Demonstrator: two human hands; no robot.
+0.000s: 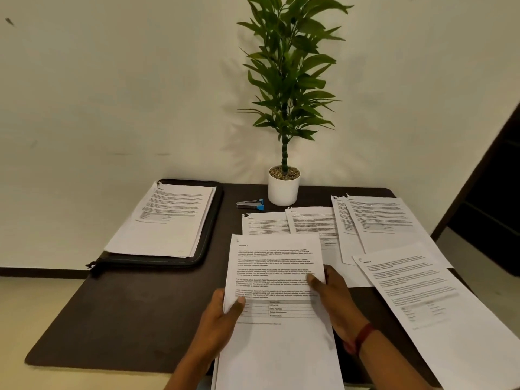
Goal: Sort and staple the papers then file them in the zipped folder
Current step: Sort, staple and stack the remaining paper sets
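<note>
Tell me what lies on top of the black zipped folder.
A stack of printed papers lies on the folder, covering most of it. Only its black edge shows; anything inside is hidden.

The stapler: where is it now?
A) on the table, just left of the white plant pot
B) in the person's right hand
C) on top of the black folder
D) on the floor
A: the stapler lies on the table just left of the white plant pot; the left hand and right hand hold a paper stack.
</note>
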